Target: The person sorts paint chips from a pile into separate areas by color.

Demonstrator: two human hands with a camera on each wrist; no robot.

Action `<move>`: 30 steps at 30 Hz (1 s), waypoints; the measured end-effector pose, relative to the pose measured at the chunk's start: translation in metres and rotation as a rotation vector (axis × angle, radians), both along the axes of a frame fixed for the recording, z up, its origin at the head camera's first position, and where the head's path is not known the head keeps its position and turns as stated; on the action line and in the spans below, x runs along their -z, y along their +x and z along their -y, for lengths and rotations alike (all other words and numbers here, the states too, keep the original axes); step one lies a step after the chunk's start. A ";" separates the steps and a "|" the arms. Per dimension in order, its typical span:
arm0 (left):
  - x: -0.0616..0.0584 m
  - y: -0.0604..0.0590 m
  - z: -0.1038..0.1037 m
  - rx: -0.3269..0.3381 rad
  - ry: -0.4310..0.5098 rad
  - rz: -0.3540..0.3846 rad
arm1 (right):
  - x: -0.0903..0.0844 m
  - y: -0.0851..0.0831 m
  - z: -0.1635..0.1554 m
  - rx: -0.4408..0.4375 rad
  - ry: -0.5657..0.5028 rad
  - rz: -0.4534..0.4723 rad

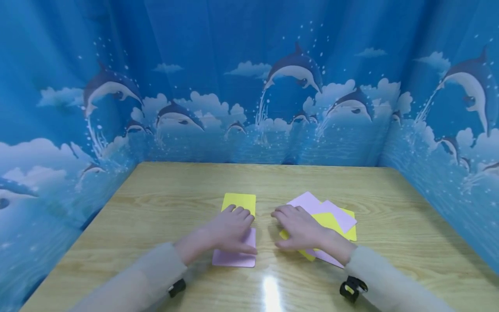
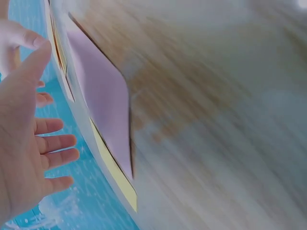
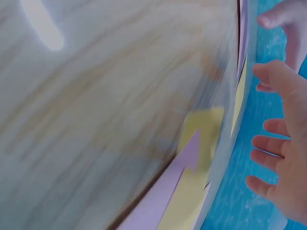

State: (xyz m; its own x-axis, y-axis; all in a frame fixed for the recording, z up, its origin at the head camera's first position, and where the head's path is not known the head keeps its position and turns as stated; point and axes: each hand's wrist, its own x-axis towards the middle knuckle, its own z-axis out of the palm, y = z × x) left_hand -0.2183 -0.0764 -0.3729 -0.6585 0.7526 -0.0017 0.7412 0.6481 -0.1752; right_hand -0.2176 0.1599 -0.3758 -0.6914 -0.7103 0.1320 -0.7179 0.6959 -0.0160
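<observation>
My left hand is held over two stacks, a purple card stack nearer me and a yellow card stack beyond it. In the left wrist view its fingers are spread above the purple cards, gripping nothing. My right hand hovers at the left side of a loose pile of mixed cards, where a purple card and a yellow card overlap at angles. Its fingers are spread too, with nothing held. Part of each group is hidden under the hands.
The cards lie on a light wood-grain table. A blue curtain printed with dolphins stands behind and along both sides. Black straps show at both wrists below pale sleeves.
</observation>
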 end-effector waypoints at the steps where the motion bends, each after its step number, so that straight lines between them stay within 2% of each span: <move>1: 0.000 0.000 -0.003 0.009 0.000 -0.008 | 0.000 0.000 -0.004 0.005 0.005 -0.004; 6: 0.002 -0.003 -0.020 0.037 -0.008 -0.055 | 0.003 -0.002 -0.024 0.027 0.011 -0.004; 11: 0.006 -0.005 -0.035 0.024 -0.001 -0.049 | 0.006 -0.003 -0.040 0.023 -0.013 -0.018; 15: 0.007 -0.006 -0.048 0.034 0.010 -0.081 | 0.005 -0.003 -0.051 0.019 -0.028 -0.031; 21: 0.005 -0.009 -0.069 0.064 0.003 -0.135 | 0.006 -0.003 -0.071 0.072 -0.021 -0.029; 27: 0.005 -0.012 -0.089 0.038 -0.011 -0.100 | 0.006 -0.003 -0.092 0.096 -0.049 0.020; 30: 0.004 -0.015 -0.097 0.027 -0.024 -0.107 | 0.006 -0.004 -0.101 0.097 -0.064 0.044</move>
